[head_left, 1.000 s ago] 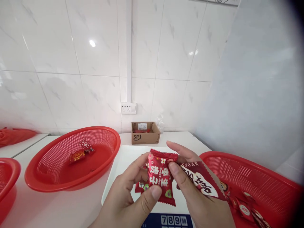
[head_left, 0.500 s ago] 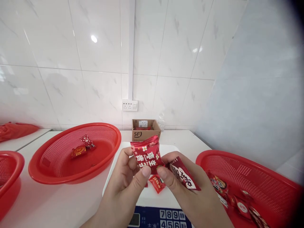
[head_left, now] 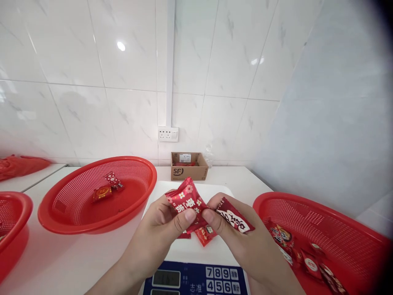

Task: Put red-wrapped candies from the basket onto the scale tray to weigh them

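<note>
My left hand (head_left: 166, 223) pinches a red flowered candy packet (head_left: 188, 200) between thumb and fingers. The thumb and forefinger of my right hand (head_left: 239, 225) meet at that packet's right corner. Tucked against the right hand's fingers is a dark red candy packet (head_left: 236, 219) with white lettering. Both hands hover over the white pan of a digital scale (head_left: 196, 252). On the pan, below the hands, lies an orange-red candy packet (head_left: 205, 235), partly covered. Another red packet (head_left: 185, 235) shows only an edge beneath the flowered one.
A red mesh basket (head_left: 89, 225) with a few packets stands left, and another red basket (head_left: 316, 200) with several packets stands right. A third basket (head_left: 15, 200) is cut off at far left. An open cardboard box (head_left: 190, 173) sits by the wall, below a socket (head_left: 168, 134).
The flowered packet has tilted and come slightly lower, and the right hand's dark packet has turned flatter. My hands have shifted a little, showing more of the scale's display.
</note>
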`<state>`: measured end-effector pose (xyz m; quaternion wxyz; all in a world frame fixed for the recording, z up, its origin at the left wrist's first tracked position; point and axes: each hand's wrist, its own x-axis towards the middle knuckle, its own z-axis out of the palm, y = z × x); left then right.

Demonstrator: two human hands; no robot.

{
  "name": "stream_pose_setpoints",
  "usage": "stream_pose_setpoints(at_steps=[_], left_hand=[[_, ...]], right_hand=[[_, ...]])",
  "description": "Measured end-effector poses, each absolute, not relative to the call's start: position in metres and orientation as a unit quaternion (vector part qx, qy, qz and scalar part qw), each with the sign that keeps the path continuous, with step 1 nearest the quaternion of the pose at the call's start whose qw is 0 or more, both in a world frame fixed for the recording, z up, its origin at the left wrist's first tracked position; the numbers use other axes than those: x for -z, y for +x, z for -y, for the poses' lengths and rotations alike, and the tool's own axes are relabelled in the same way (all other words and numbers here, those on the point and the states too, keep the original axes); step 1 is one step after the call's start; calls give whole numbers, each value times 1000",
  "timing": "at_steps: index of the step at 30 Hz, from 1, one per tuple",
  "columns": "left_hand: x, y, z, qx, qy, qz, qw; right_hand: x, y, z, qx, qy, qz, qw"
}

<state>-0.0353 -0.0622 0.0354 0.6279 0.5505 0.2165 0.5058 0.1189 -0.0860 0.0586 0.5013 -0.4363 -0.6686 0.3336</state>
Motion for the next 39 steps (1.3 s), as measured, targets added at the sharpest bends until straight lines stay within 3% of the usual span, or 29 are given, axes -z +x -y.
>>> stream_pose_setpoints(at_steps=[7,12,19,39], left_hand=[[-34,-31,58,-539,499,-201,648],[-30,-31,54,-496,511,-206,671],[-28,-28,54,-462,587,-222,627],[-26,-27,54,-461,582,-227,631]], right_hand=[[-58,119,79,-320,-471,652,501],[-55,119,75,-330,-468,633,521],[-55,117,75,-329,-473,600,555],[-54,118,76,-334,-472,628,520]])
